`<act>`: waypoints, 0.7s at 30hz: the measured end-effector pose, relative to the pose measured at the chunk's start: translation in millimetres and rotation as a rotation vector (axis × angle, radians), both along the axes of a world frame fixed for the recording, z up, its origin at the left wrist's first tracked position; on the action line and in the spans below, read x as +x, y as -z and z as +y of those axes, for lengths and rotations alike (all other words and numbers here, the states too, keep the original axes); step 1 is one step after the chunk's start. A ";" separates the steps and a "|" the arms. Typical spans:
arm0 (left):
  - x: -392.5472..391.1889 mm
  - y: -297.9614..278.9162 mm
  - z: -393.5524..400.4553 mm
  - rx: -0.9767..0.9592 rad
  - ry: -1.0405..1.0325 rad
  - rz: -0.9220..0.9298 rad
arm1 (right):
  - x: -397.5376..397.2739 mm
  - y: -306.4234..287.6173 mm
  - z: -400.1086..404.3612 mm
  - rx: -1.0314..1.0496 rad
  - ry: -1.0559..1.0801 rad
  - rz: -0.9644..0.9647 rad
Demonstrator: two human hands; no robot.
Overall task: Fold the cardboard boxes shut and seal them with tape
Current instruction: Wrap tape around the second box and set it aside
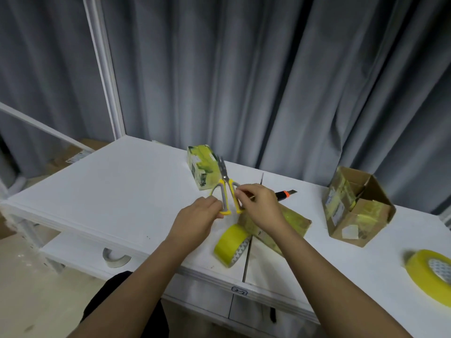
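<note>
Both hands hold yellow-and-grey scissors (225,189) above the table, blades pointing away. My left hand (203,212) grips the left handle loop and my right hand (260,203) pinches the right loop. Beneath my right hand lies a flat cardboard box (292,222) covered in yellowish tape. A roll of yellow tape (231,245) stands on edge just in front of it. A small taped box (202,167) sits farther back behind the scissors. At the right stands a larger cardboard box (353,208) with its top flaps open.
An orange-and-black utility knife (285,194) lies behind my right hand. A second yellow tape roll (429,274) lies flat at the right edge. A seam (246,262) splits the white table (109,191). Grey curtains hang behind; a tape roll (116,259) rests on the lower shelf.
</note>
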State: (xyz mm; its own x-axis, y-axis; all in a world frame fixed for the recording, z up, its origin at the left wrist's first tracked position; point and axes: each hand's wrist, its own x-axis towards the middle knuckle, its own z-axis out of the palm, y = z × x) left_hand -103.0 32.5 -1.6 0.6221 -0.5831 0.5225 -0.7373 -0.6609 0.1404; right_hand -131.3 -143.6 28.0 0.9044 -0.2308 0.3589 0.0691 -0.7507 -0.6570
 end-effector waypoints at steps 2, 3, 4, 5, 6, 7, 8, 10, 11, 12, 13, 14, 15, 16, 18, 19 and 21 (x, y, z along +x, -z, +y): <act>-9.4 -16.6 -7.4 0.036 0.059 -0.164 | 1.3 -11.0 1.3 0.060 0.064 0.045; -12.1 -22.1 -11.0 0.032 0.091 -0.214 | 1.6 -15.7 0.1 0.087 0.101 0.085; -14.1 -26.8 -15.1 0.025 0.122 -0.248 | 0.8 -19.0 -1.7 0.100 0.137 0.135; -15.8 -30.2 -20.1 0.017 0.152 -0.288 | -1.0 -20.5 -4.8 0.104 0.168 0.185; -18.4 -33.1 -25.6 0.015 0.179 -0.319 | -3.1 -20.1 -8.8 0.115 0.189 0.227; -21.2 -34.2 -31.2 0.021 0.204 -0.349 | -5.7 -18.8 -13.5 0.149 0.199 0.256; -23.9 -35.2 -36.8 0.024 0.230 -0.372 | -8.6 -17.8 -18.2 0.220 0.197 0.282; -29.8 -34.3 -44.5 0.039 0.273 -0.383 | -16.5 -16.2 -24.7 0.417 0.181 0.349; -32.7 -32.4 -46.8 0.040 0.288 -0.369 | -20.3 -15.2 -28.5 0.487 0.179 0.369; -34.8 -29.6 -48.8 0.020 0.301 -0.329 | -24.4 -15.2 -32.4 0.525 0.183 0.365; -36.5 -25.8 -50.2 -0.020 0.319 -0.262 | -28.4 -14.9 -37.0 0.543 0.184 0.344; -37.8 -21.9 -51.4 -0.081 0.337 -0.172 | -32.8 -14.5 -41.9 0.543 0.179 0.313; -38.6 -17.5 -52.5 -0.139 0.344 -0.084 | -37.5 -13.2 -46.7 0.521 0.168 0.286; -38.8 -12.2 -52.9 -0.177 0.330 -0.009 | -43.1 -11.5 -50.3 0.491 0.155 0.274; -35.7 1.6 -53.3 -0.262 0.265 0.168 | -55.3 -3.7 -58.1 0.426 0.144 0.268; -32.6 7.6 -53.3 -0.328 0.210 0.271 | -62.1 1.5 -62.2 0.401 0.153 0.271; -23.0 16.7 -53.1 -0.387 0.075 0.451 | -77.4 9.4 -70.1 0.416 0.135 0.294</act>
State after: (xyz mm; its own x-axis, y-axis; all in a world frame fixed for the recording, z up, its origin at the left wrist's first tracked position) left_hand -126.0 -20.6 -18.3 0.7965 -0.4537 0.3997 -0.5916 -0.4479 0.6704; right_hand -208.7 -213.6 18.6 0.9056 -0.4209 -0.0519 -0.2418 -0.4122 -0.8784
